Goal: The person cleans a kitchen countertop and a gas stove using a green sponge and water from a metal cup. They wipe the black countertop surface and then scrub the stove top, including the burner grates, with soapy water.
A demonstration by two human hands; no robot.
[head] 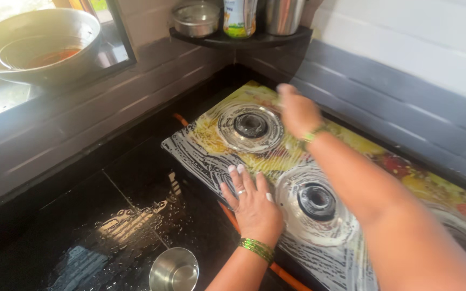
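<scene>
**Hands on soapy glass stove**

Stove (351, 145) w/ yellow printed glass top sits centre-right on black wet counter (109, 215), streaked w/ white suds. Left hand (253, 202) flat, fingers spread, released, pressing near-left edge of stove beside middle burner (316, 200). Right hand (297, 110) over far part of stove, just right of far burner (251, 125); blurred, can't tell if it grips anything. Green bangles on both wrists. Small steel cup (174, 270) near, on counter. Steel bowl (39, 46) far left on sill. Corner shelf (238, 37) far, w/ containers.
</scene>
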